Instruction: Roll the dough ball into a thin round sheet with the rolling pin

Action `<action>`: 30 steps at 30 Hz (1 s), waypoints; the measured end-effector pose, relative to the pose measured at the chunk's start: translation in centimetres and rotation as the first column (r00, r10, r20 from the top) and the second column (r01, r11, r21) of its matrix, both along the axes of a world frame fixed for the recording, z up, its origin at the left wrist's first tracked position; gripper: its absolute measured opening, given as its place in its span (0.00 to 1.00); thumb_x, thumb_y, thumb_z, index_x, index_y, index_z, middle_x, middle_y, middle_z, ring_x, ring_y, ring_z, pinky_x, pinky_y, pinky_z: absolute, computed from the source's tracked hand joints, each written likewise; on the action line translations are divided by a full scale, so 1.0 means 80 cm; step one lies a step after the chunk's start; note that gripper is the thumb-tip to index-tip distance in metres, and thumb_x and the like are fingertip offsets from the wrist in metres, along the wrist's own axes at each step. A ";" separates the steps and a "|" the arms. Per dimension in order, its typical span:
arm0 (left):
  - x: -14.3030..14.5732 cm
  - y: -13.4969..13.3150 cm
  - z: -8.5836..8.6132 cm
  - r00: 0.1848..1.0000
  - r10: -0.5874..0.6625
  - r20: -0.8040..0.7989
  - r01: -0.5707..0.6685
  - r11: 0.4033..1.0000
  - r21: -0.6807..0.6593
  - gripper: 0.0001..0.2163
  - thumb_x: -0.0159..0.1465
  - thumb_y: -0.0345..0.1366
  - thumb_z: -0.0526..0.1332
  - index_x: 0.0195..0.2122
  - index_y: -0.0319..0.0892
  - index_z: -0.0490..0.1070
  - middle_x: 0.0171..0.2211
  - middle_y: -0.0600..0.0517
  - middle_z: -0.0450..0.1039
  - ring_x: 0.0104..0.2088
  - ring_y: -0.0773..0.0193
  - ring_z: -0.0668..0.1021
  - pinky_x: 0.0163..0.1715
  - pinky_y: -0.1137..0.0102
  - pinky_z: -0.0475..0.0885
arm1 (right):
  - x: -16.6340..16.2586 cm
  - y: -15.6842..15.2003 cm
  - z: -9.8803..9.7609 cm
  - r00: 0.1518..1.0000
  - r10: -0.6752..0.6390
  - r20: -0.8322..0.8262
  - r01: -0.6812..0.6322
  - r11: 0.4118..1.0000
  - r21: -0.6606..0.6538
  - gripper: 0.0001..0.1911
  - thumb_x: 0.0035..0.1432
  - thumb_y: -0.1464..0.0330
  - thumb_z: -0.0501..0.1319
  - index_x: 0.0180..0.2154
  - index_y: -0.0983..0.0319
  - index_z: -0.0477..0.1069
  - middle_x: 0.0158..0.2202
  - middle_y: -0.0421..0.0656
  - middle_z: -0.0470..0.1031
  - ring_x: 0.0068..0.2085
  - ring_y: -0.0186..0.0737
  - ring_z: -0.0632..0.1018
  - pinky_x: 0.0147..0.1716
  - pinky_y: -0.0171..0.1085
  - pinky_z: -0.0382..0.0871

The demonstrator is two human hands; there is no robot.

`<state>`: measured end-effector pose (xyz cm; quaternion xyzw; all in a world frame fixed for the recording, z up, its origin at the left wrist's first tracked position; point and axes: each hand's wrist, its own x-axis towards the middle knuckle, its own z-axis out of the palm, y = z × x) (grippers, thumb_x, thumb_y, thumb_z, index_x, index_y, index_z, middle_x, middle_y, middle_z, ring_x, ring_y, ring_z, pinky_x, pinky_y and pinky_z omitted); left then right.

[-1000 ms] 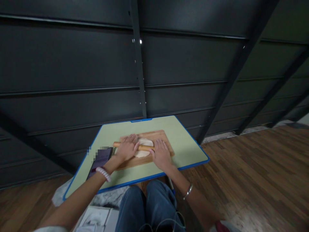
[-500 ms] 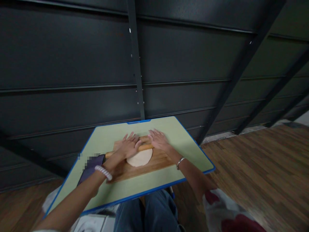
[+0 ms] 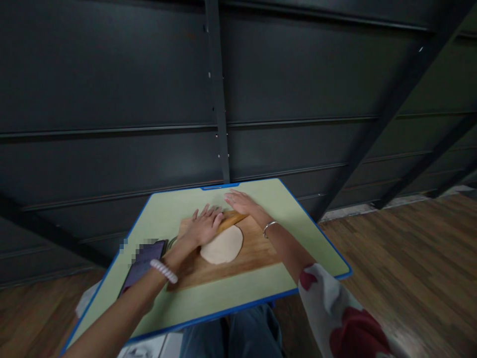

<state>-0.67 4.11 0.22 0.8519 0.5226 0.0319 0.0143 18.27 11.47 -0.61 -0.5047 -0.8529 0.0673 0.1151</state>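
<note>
A pale flat round of dough [image 3: 222, 246] lies on a wooden board [image 3: 257, 253]. Across its far edge rests a wooden rolling pin [image 3: 231, 220], set at a slant. My left hand [image 3: 206, 226] lies over the pin's left part, palm down, fingers outstretched and spread. Farther along, my right hand [image 3: 242, 203] is laid flat over the right part, its fingers straight and pointing away to the left. Both palms touch or nearly touch the pin, and neither hand wraps round it. The hands and left forearm hide the pin's ends.
The board sits on a light green folding table [image 3: 298, 219] with a blue rim. A dark phone-like device [image 3: 143, 263], partly pixelated, lies left of the board beside my left forearm. Behind the table stands a dark panelled wall [image 3: 167, 164]. Wooden flooring [image 3: 410, 248] stretches to the right.
The rolling pin has turned to a slant, its right end farther away, and uncovers more of the dough. My right hand has shifted away and left over it. The view has moved slightly.
</note>
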 end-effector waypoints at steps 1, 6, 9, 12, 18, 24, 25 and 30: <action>0.001 0.000 0.001 1.000 0.011 0.003 -0.011 1.000 -0.009 0.29 0.68 0.48 0.31 0.61 0.44 0.59 0.63 0.47 0.57 0.65 0.52 0.54 0.60 0.48 0.52 | -0.001 0.005 -0.001 1.000 0.004 -0.008 -0.004 1.000 0.001 0.26 0.68 0.59 0.40 0.58 0.64 0.63 0.62 0.45 0.62 0.64 0.42 0.57 0.62 0.43 0.50; 0.000 0.001 0.003 0.995 0.101 0.016 -0.100 0.993 -0.063 0.26 0.69 0.45 0.34 0.60 0.44 0.60 0.64 0.47 0.54 0.66 0.53 0.52 0.61 0.46 0.47 | -0.003 0.018 -0.008 0.999 0.033 -0.023 -0.033 0.999 0.024 0.26 0.68 0.59 0.40 0.57 0.64 0.64 0.61 0.46 0.62 0.63 0.41 0.59 0.62 0.42 0.51; -0.002 0.004 0.002 0.985 0.164 0.046 -0.158 0.982 -0.104 0.26 0.68 0.44 0.34 0.60 0.42 0.59 0.65 0.46 0.53 0.66 0.52 0.51 0.61 0.46 0.47 | -0.003 0.016 -0.012 0.999 0.031 0.008 -0.031 0.999 0.034 0.25 0.68 0.61 0.40 0.57 0.63 0.64 0.61 0.45 0.62 0.64 0.42 0.57 0.62 0.45 0.51; -0.003 0.006 0.003 0.971 0.233 0.045 -0.226 0.966 -0.122 0.28 0.68 0.46 0.32 0.62 0.40 0.56 0.66 0.45 0.50 0.66 0.51 0.50 0.61 0.46 0.48 | 0.000 0.004 -0.013 0.999 -0.009 0.035 0.009 1.000 -0.013 0.25 0.68 0.60 0.40 0.58 0.60 0.64 0.62 0.43 0.61 0.65 0.43 0.55 0.62 0.47 0.51; 0.007 -0.007 0.007 0.974 0.220 -0.047 -0.223 0.973 -0.055 0.28 0.68 0.47 0.34 0.62 0.39 0.56 0.65 0.44 0.51 0.66 0.51 0.51 0.61 0.47 0.49 | 0.016 -0.049 -0.007 0.997 -0.070 0.044 0.072 0.997 -0.042 0.26 0.68 0.58 0.39 0.58 0.59 0.64 0.63 0.42 0.60 0.65 0.42 0.56 0.62 0.45 0.50; 0.013 -0.020 0.000 0.991 0.102 -0.084 -0.098 0.994 0.054 0.28 0.68 0.48 0.37 0.61 0.37 0.58 0.63 0.41 0.56 0.65 0.49 0.53 0.61 0.45 0.42 | 0.028 -0.105 -0.012 0.990 -0.141 0.001 0.141 0.989 0.041 0.25 0.68 0.59 0.39 0.57 0.60 0.65 0.61 0.44 0.63 0.63 0.41 0.60 0.61 0.46 0.52; 0.013 -0.022 0.000 0.992 0.093 -0.089 -0.089 0.995 0.048 0.28 0.68 0.48 0.36 0.62 0.37 0.57 0.63 0.41 0.56 0.65 0.50 0.53 0.61 0.45 0.41 | 0.028 -0.113 -0.013 0.990 -0.142 -0.001 0.141 0.988 0.070 0.25 0.68 0.59 0.39 0.56 0.60 0.65 0.60 0.45 0.64 0.63 0.41 0.61 0.61 0.47 0.52; 0.010 -0.034 0.002 0.994 0.044 -0.096 -0.038 0.998 0.058 0.27 0.68 0.45 0.37 0.62 0.36 0.56 0.63 0.42 0.57 0.64 0.51 0.56 0.62 0.47 0.41 | 0.029 -0.164 -0.017 0.996 -0.077 -0.035 0.083 0.975 0.207 0.25 0.69 0.64 0.38 0.59 0.66 0.62 0.61 0.48 0.62 0.64 0.39 0.58 0.63 0.43 0.50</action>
